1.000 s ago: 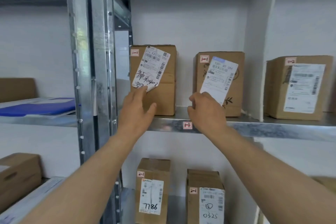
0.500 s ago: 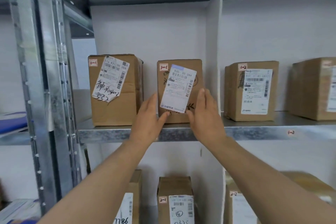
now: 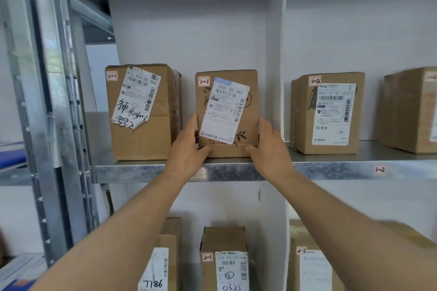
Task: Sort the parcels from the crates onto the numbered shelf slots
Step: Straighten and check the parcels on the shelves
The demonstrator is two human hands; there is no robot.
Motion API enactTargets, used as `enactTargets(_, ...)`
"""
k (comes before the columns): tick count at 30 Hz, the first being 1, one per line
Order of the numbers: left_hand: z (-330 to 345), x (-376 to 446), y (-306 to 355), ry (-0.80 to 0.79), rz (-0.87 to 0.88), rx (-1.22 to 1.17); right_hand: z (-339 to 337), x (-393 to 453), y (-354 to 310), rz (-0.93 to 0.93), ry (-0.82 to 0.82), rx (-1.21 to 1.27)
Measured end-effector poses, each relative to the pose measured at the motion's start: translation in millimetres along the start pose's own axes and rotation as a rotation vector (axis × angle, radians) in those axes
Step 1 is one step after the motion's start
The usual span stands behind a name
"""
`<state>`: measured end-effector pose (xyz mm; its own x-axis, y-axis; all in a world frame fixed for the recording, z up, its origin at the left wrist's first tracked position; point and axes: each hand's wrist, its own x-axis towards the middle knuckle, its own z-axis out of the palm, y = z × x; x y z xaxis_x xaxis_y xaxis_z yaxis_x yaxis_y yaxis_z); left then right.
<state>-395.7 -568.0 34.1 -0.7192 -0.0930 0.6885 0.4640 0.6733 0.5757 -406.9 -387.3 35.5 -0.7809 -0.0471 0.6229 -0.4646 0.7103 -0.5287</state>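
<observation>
White wall backs a metal shelf point(image 3: 146, 170) carrying four cardboard parcels. One, the parcel tagged 1-1 point(image 3: 248, 111), stands in the slot left of the white divider point(image 3: 275, 54) — the left hand point(image 3: 186, 151) and right hand point(image 3: 269, 149) clasp its lower sides, thumbs across its front. Left of it stands a second 1-1 box point(image 3: 163, 125); right of the divider, a 1-2 box point(image 3: 305, 125) and one cut off. Below, three more parcels — partly hidden by forearms.
</observation>
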Motion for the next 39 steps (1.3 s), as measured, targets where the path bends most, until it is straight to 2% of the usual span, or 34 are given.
enactTargets(11, -5.1, -0.6, -13.3, -0.013, -0.025, 0.010, 8.4, -7.4, 4.5, -0.076, 0.085, -0.051)
enactTargets(24, -4.4, -1.2, -17.8, -0.025, 0.008, -0.016, 6.4, -10.1, 4.2, -0.099, 0.067, -0.099)
enactTargets(33, -11.8, -16.1, -18.0, 0.136, 0.082, -0.022, -4.9, -29.3, 3.0, -0.217, 0.252, -0.192)
enactTargets(36, -8.3, -23.0, 2.6, 0.184, 0.172, -0.023, -14.0, -34.9, 5.7, -0.224, 0.288, -0.208)
enactTargets(39, 8.0, -30.3, 36.5, 0.162, 0.215, -0.035, -29.6, -37.2, 16.2, -0.222, 0.304, -0.215)
